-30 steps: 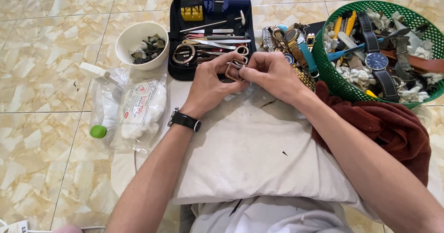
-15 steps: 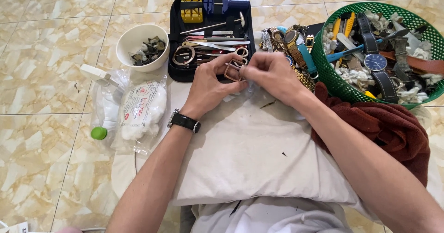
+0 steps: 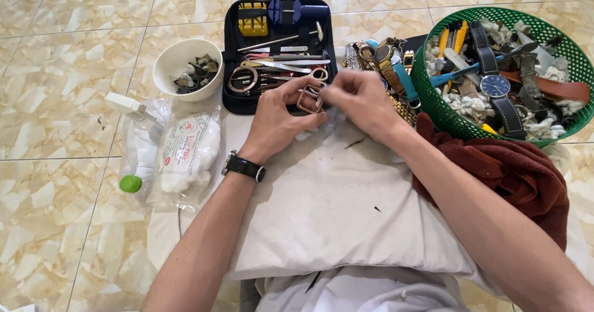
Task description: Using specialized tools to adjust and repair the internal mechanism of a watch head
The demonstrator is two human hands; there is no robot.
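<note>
While both hands pinch a small square watch case above the white pillow, left hand and right hand fingers closed on it, a green mesh basket holds watches and straps, a white bowl metal scraps, a black tool tray pliers.

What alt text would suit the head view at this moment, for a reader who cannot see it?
Both hands, left hand and right hand, pinch a small metal watch case over a white cushion on a tiled floor. A black tool case and white bowl lie beyond; a green basket of watches sits right.
</note>
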